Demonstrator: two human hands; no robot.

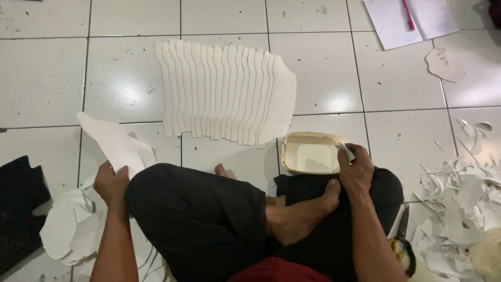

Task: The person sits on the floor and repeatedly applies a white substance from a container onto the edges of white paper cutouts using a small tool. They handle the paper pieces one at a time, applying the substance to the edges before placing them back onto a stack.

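I sit cross-legged on a white tiled floor. My left hand (pixel 111 183) grips a white cut-out sheet (pixel 112 142), lifted off a pile of similar white pieces (pixel 68 230) by my left knee. My right hand (pixel 356 169) pinches a small brush or applicator (pixel 345 150) at the rim of a cream rectangular tub (pixel 309 153) that stands on the floor in front of my right knee. Beyond my legs a fanned row of overlapping white cut-outs (pixel 227 94) lies spread on the tiles.
White offcuts (pixel 464 198) are heaped at the right. Scissors (pixel 403 243) lie by my right thigh. Papers with a pink pen (pixel 408 14) and a small oval pattern piece (pixel 444 63) lie at the top right. Black material (pixel 18 203) lies at the left edge.
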